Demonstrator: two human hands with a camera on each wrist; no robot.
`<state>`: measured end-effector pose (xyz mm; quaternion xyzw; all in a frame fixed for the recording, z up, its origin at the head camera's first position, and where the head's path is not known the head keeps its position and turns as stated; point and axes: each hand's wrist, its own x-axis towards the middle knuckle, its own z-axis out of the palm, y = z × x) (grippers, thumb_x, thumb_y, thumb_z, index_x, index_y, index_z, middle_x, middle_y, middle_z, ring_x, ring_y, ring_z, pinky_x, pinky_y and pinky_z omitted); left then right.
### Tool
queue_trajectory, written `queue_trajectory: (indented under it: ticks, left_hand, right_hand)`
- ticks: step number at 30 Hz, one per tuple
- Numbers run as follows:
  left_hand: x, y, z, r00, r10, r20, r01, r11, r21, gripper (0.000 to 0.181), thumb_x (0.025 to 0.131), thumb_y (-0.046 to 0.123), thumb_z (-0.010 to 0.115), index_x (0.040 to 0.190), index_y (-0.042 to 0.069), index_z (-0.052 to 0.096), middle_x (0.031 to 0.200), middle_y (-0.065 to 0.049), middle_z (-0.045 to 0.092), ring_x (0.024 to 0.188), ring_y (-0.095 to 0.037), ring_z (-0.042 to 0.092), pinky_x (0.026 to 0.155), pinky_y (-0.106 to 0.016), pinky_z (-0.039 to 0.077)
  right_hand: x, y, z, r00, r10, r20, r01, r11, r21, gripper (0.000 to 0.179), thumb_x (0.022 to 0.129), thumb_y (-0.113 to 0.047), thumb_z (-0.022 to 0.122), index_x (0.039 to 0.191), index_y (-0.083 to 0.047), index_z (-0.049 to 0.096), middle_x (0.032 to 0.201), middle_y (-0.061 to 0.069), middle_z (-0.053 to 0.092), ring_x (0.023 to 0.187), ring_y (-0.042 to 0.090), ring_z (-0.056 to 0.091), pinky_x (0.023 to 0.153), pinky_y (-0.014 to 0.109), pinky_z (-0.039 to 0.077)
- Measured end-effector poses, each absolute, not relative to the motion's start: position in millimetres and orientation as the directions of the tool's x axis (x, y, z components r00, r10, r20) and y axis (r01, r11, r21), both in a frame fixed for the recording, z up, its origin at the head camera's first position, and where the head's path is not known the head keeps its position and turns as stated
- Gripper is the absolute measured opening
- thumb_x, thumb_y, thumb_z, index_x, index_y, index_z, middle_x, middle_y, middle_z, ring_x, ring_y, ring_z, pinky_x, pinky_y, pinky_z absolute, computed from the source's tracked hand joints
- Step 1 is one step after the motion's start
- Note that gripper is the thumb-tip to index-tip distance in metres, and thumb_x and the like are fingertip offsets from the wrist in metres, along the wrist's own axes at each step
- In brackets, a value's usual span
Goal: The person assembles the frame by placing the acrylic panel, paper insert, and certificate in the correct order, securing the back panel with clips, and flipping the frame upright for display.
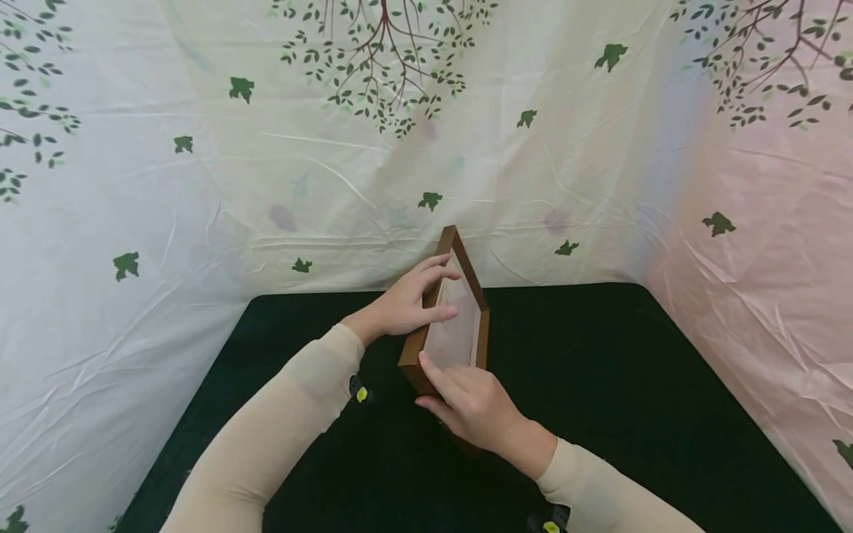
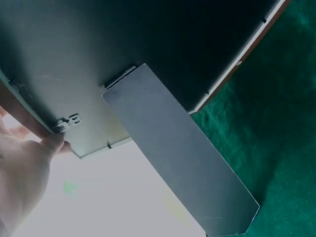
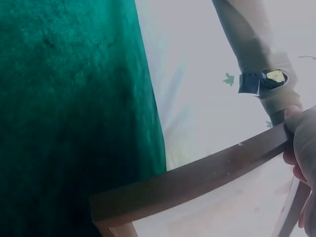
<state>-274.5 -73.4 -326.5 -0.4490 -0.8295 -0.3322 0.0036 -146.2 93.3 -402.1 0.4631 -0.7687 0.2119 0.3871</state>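
A picture frame [image 1: 485, 333] with a brown wooden border stands tilted in both hands, its pale front facing right in the head view. My left hand [image 1: 406, 300] holds the far left side, its fingers and thumb reaching over the border onto the front. At the nearer lower corner, my right hand [image 1: 476, 407] grips the border. The left wrist view shows the frame's dark back [image 2: 59, 54], with a support leg [image 2: 182, 153] swung outward and a small metal hanger [image 2: 74, 119]. A fingertip touches the edge beside that hanger; whose hand it is, I cannot tell.
A dark green cloth covers the table [image 1: 600, 414] beneath the hands. Behind it hangs a pale curtain [image 1: 373, 192] printed with branches and leaves, and more fabric closes off the left and right sides. Each sleeve carries a small black-and-yellow device [image 1: 360, 391] at the wrist.
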Motion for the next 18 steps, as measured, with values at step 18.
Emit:
queue_trajectory:
  ticks: [18]
  left_hand:
    - [-196.1, -130.3, -316.3, -0.729, 0.651, 0.212, 0.656, 0.575, 0.489, 0.071, 0.094, 0.057, 0.049, 0.149, 0.014, 0.034, 0.152, -0.004, 0.035, 0.131, -0.022, 0.044, 0.101, -0.044, 0.042]
  right_hand:
    - [-214.5, 163.3, -379.9, -0.404, -0.606, 0.686, -0.85, 0.525, -0.037, 0.062, 0.095, -0.052, 0.053, 0.138, -0.008, 0.051, 0.116, 0.006, 0.062, 0.1, 0.018, 0.061, 0.079, 0.035, 0.054]
